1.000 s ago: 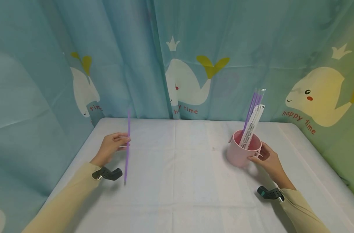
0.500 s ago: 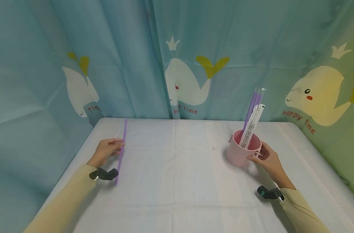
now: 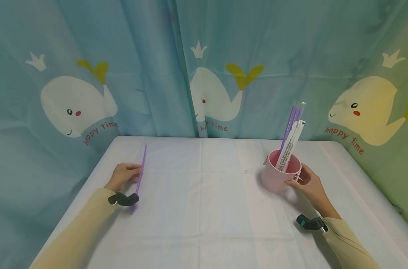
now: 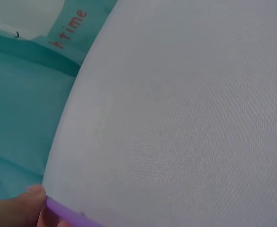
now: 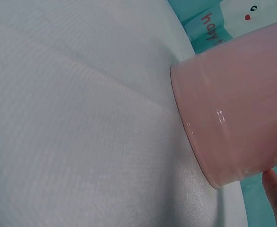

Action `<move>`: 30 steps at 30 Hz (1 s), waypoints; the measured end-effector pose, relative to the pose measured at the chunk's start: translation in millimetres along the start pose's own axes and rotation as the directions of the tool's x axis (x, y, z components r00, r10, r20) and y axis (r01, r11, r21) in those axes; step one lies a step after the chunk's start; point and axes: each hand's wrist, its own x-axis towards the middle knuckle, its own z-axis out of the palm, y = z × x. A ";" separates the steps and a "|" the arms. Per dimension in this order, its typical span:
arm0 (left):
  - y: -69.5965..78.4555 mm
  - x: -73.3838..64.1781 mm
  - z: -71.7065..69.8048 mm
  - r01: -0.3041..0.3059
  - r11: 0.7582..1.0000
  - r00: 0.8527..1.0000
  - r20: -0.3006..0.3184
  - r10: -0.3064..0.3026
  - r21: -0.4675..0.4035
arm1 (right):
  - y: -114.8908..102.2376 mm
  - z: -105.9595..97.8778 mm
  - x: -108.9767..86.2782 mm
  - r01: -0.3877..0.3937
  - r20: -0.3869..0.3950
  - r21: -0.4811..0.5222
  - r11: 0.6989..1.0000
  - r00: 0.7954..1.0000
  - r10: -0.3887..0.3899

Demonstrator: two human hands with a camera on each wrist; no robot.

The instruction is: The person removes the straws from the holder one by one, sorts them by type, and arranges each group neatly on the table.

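On the left of the head view, my left hand (image 3: 124,175) pinches a long thin purple straw (image 3: 139,182) near its middle. The straw slants away from me, close over the white table. In the left wrist view, the thumb and fingertips grip the same purple straw (image 4: 71,215) at the lower left. My right hand (image 3: 309,186) holds a pink bucket (image 3: 272,180) by its right side, at the small handle lug. Out of the bucket lean purple straws (image 3: 289,125) in clear wrapping and white printed paper packets (image 3: 289,151). The bucket's smooth wall (image 5: 233,109) fills the right wrist view's right side.
A white cloth covers the table (image 3: 204,209). Behind it and along both sides hang curtains (image 3: 156,74) printed with whales. Dark wrist cameras (image 3: 123,199) sit on both sleeves, the left one overlapping the straw's lower part in the head view.
My left hand has moved down and slightly left with the straw, bringing it lower towards the table. The left curtain has shifted, showing its whale whole. The right hand and bucket stay put.
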 end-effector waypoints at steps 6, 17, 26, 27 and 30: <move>1.0 1.6 5.1 0.027 0.999 1.000 -0.014 -0.027 0.041 | 0.8 0.2 -0.1 0.005 -0.005 -0.009 1.000 1.000 -0.005; -2.2 2.7 9.6 0.021 0.993 0.999 -0.049 -0.015 0.120 | -0.3 0.1 -1.5 0.004 -0.006 0.008 1.000 1.000 -0.004; -1.7 1.3 14.0 0.006 0.986 0.996 -0.084 0.008 0.166 | -3.9 -1.0 -1.7 -0.025 -0.005 -0.025 0.999 1.000 0.025; -1.5 1.1 14.5 0.003 0.985 0.996 -0.086 0.011 0.170 | -4.1 -1.2 -1.7 -0.026 -0.005 -0.027 0.999 1.000 0.026; -1.7 0.8 16.0 -0.008 0.984 0.996 -0.090 0.025 0.177 | -4.5 -1.5 -1.3 -0.028 -0.004 -0.036 0.999 1.000 0.028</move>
